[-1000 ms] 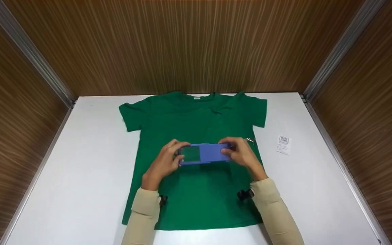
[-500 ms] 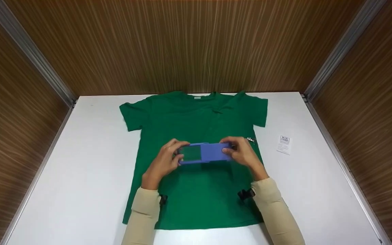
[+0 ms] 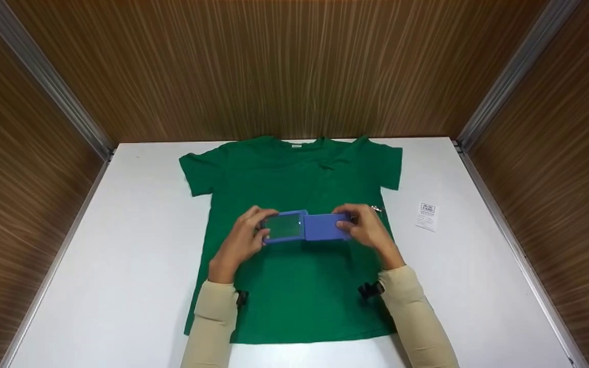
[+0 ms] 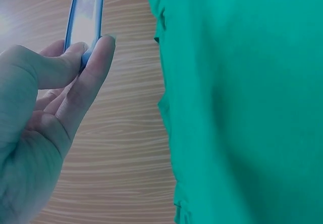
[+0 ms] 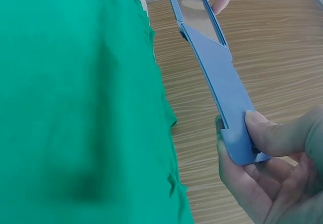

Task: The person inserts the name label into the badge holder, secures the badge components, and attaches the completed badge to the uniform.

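A blue plastic card holder is held up over a green T-shirt, its two parts end to end. In the head view, my left hand pinches the outer end of the framed part with a clear window. My right hand grips the far end of the solid blue slide, thumb on its face. The right wrist view shows the slide meeting the window frame at a slanted joint. A small metal clip shows beyond my right hand.
The T-shirt lies spread flat on a white table, collar at the far side. A small printed white card lies to its right. Wood-grain panels enclose the table at the back and both sides.
My left hand has moved slightly left and away from me with the window frame, which is now slightly tilted and overlaps the slide less. My right hand has stayed almost in place.
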